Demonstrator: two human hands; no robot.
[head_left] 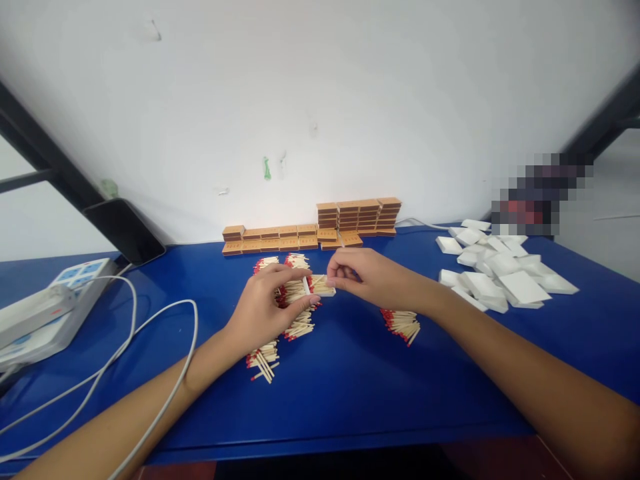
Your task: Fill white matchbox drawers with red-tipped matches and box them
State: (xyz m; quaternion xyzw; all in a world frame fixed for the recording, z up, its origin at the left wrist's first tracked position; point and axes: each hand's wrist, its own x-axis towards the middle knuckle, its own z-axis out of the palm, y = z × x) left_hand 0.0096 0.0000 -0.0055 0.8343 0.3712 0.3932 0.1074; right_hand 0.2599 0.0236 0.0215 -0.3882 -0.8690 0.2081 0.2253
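Observation:
A small white matchbox tray [328, 291] with red-tipped matches in it lies in the middle of the blue table. My left hand [267, 300] grips its left end between thumb and fingers. At the tray's right end is my right hand [357, 272], its fingers pinched together at the matches; whether a match is between them is too small to make out. Beside and under my left hand spread piles of loose matches [299, 328], and another pile [261, 360] lies nearer the front. A separate bunch of matches [401, 324] rests below my right forearm.
Closed orange matchboxes [360, 213] stand stacked along the wall, with a lower row [273, 240] to their left. White empty trays [500, 267] are heaped on the right. A power strip [65, 307], white cables [135, 300] and a leaning black phone [125, 230] occupy the left.

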